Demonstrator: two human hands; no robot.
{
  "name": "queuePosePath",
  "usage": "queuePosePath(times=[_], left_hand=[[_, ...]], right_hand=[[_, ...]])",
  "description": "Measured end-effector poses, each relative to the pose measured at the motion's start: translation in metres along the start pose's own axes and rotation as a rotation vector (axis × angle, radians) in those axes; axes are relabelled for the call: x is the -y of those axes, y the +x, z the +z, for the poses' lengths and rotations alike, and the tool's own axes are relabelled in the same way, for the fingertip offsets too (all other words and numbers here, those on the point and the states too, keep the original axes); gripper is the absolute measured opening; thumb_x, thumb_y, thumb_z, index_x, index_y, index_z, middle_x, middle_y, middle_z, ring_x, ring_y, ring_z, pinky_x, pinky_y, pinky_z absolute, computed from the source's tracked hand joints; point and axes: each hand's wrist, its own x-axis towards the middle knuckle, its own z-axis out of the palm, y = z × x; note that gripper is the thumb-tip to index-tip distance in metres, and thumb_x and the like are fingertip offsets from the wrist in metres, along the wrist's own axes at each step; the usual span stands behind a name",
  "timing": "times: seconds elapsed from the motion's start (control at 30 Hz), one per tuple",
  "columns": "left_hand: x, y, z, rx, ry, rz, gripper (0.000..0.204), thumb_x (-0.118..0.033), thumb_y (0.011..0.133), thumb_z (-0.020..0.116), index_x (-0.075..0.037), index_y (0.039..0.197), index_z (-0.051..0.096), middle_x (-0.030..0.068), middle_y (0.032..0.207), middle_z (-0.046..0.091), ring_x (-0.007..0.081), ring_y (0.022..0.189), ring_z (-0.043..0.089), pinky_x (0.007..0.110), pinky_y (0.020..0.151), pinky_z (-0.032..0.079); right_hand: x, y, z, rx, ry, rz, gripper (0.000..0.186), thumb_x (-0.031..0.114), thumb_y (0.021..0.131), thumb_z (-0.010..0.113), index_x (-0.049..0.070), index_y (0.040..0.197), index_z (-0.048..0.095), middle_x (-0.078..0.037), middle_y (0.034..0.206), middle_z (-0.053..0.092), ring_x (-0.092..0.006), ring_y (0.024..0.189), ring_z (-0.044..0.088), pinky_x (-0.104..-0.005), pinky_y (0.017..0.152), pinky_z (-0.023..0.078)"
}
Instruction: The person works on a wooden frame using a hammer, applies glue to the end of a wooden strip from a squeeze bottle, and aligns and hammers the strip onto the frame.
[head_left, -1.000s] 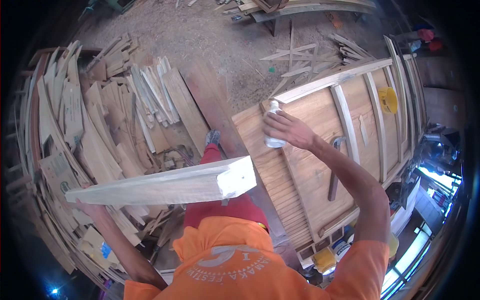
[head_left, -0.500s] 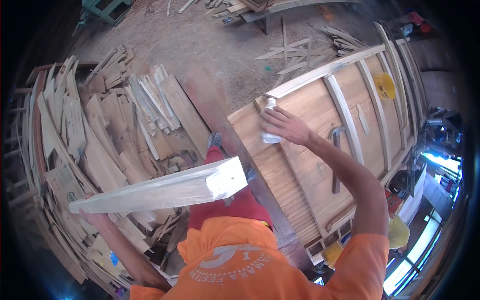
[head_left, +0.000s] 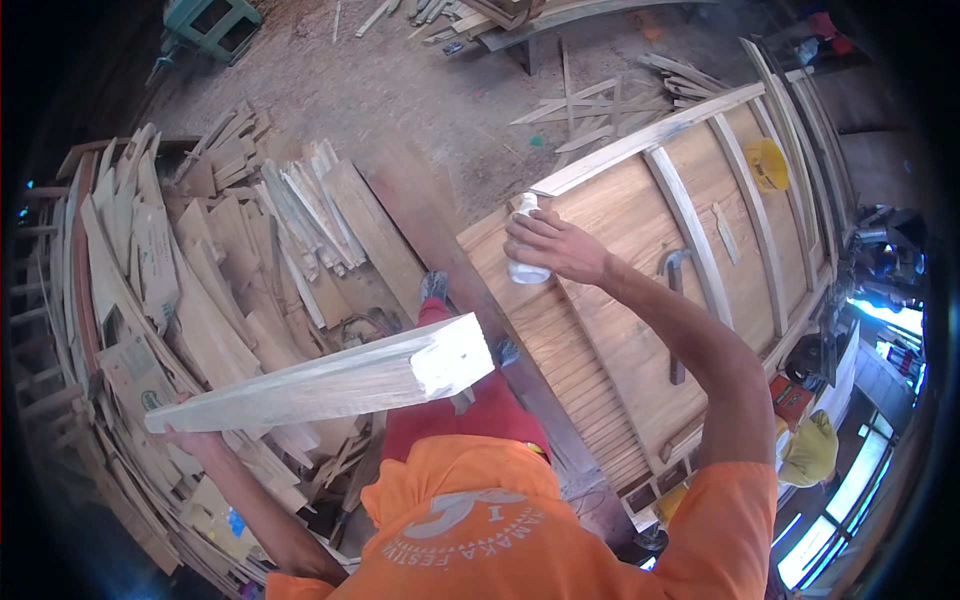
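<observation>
My left hand grips the far left end of a long squared wooden beam, which crosses my red-trousered legs and has a whitened end face at its right. My right hand wraps round an upright white plastic bottle over the near corner of a large plywood panel with pale wooden battens. A hammer lies on the panel to the right of the bottle, near a thin wood scrap.
A yellow plastic container sits among the panel's battens. Piles of offcuts fill the left. Dark planks lie by my feet. At the back are a green machine, scattered strips and a low bench.
The bottle in my right hand has shifted a little to the left. The beam has moved slightly, still in my left hand. The whole view has turned a little.
</observation>
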Motion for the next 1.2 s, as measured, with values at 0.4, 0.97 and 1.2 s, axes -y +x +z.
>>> queuePosePath(times=[0.4,0.97,1.2], left_hand=[[-0.008,0.002,-0.023,0.050,-0.019,-0.004,0.059,-0.057,0.108,0.023,-0.007,0.124,0.050,0.0153,0.099,0.059,0.0309,0.089,0.062,0.051,0.078,0.055],[-0.017,0.002,-0.020,0.024,-0.092,-0.032,0.056,-0.056,0.106,0.026,-0.006,0.117,0.048,0.0143,0.093,0.057,0.0295,0.086,0.061,0.047,0.075,0.056],[-0.001,-0.008,-0.012,0.061,-0.046,0.027,0.053,-0.051,0.105,0.026,-0.005,0.118,0.050,0.0157,0.094,0.058,0.0297,0.086,0.062,0.048,0.074,0.056]], right_hand=[[0.002,-0.017,-0.019,0.020,0.047,0.035,0.042,0.018,0.098,0.059,0.015,0.139,0.052,-0.012,0.151,0.055,-0.0308,0.150,0.048,-0.0465,0.128,0.036],[-0.006,-0.030,-0.007,0.065,0.048,0.040,0.041,0.017,0.099,0.057,0.016,0.140,0.053,-0.014,0.153,0.054,-0.0314,0.150,0.048,-0.0454,0.126,0.038],[-0.002,-0.028,0.004,0.089,0.023,0.058,0.043,0.019,0.100,0.057,0.017,0.143,0.053,-0.014,0.153,0.054,-0.0309,0.150,0.048,-0.0459,0.128,0.037]])
